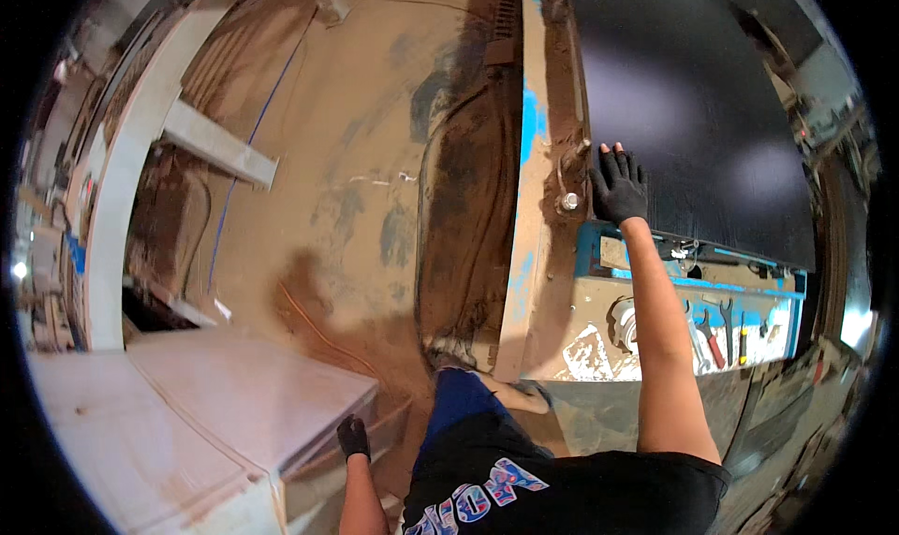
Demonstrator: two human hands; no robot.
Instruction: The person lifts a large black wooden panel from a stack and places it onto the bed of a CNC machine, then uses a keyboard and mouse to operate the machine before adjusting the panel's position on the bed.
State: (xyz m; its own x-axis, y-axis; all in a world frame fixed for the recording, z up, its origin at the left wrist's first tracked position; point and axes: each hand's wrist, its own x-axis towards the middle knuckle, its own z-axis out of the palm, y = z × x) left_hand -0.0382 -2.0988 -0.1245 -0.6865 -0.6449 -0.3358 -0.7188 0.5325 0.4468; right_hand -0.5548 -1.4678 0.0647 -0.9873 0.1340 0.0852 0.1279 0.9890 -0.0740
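Right hand (619, 187), black-gloved, lying flat and open-fingered on the near corner of a large dark panel (693, 114) resting atop a blue machine bed (693, 282). Left hand (353, 437), also gloved, curling over the edge of a pale board stack (187, 413) at lower left; grip closed or merely resting, impossible telling. Advisable: keeping the palm spread and pressing evenly near the corner, bracing through the other arm. Panel's far edges running out of view; tools (716, 334) on the bed too small for naming; sawdust-covered floor (356, 161) blurring detail.
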